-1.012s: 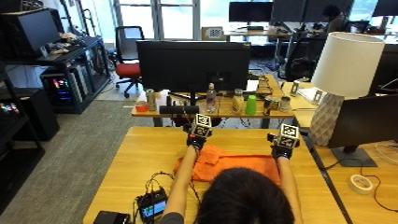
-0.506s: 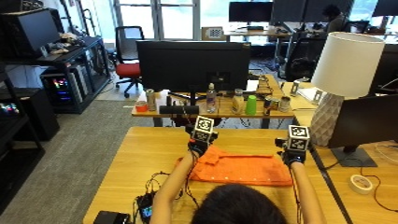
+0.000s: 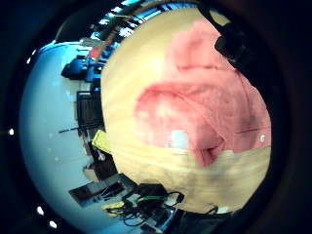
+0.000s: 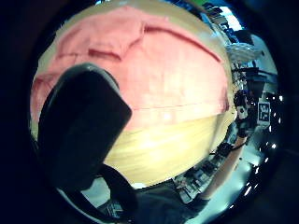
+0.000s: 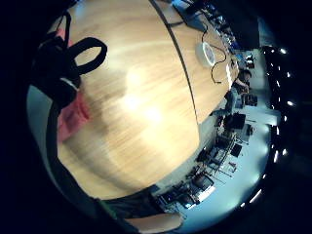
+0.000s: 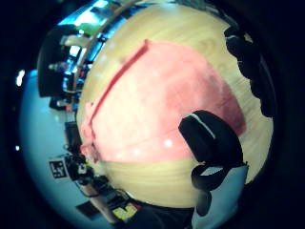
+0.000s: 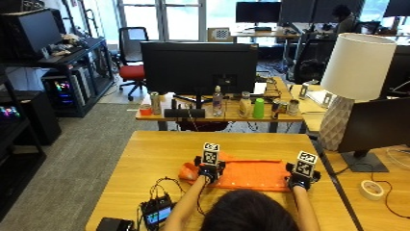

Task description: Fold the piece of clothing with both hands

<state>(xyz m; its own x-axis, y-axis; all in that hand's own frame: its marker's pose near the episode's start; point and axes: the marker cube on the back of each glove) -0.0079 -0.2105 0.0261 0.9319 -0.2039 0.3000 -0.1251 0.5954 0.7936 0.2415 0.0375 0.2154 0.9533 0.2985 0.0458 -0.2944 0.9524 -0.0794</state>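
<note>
A small black device (image 7: pixel 157 215) with tangled cables sits at the left near edge of the wooden worktop (image 7: pixel 147 159). Beside it, the person's left hand (image 7: pixel 208 172) rests on the left part of the orange piece of clothing (image 7: pixel 247 174), which lies spread flat as a wide band across the middle of the worktop, in front of the person. A bunched sleeve or corner of the cloth pokes out just left of that hand. From the palm views the cloth shows a seam, a white label and a few small white buttons, and the left thumb looms over the fabric; whether the left hand's fingers pinch the cloth or lie flat on it, I cannot tell. Farther right, the right hand (image 7: pixel 301 178) sits at the garment's right edge, its fingertips curled over the cloth there, though whether they actually pinch it I cannot tell. A roll of tape (image 7: pixel 371 189) lies well apart on the neighbouring desk at the right.
</note>
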